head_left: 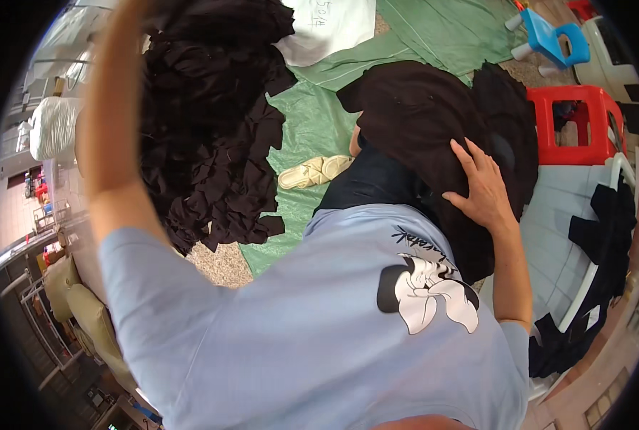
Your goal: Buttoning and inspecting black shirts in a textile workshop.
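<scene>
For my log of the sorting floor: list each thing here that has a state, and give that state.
right hand: open, flat on the dark cloth
dark cloth: bunched on the lap
left hand: raised out of view, arm lifted
black cloth pieces: heaped loosely
green tarp: spread on the floor
sandals: lying side by side, unworn
blue stool: tipped over
red stool: upright

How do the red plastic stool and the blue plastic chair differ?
The red plastic stool stands upright beside the dark fabric; the blue plastic chair lies tipped, its white legs pointing sideways. The red stool looks larger and nearer, the blue chair farther off. Both are plastic seats.
</scene>
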A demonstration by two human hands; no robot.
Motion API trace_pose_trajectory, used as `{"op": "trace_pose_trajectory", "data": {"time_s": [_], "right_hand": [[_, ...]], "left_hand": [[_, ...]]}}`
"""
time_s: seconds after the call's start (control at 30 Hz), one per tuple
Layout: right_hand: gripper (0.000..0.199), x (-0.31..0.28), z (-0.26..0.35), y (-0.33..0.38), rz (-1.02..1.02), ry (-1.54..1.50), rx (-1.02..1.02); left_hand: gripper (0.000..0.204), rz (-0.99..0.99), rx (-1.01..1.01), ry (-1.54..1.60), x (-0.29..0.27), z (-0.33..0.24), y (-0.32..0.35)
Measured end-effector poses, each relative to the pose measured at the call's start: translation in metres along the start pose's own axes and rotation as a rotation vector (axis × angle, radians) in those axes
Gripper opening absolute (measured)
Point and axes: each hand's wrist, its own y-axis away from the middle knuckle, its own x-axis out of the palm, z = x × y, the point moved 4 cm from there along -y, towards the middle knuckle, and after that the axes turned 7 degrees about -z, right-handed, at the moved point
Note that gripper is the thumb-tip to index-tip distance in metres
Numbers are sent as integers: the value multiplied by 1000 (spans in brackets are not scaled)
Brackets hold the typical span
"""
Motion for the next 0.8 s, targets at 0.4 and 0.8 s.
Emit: {"op": "trace_pose_trajectory", "data": {"time_s": [0.4,0.8], "right_hand": [[42,-21,10,9,-365,-245,2],[20,8,94,-12,-283,-572,-523]], "left_hand": [[22,409,160,783,214,-151,217],[18,603,68,944,166,-157,281]]}}
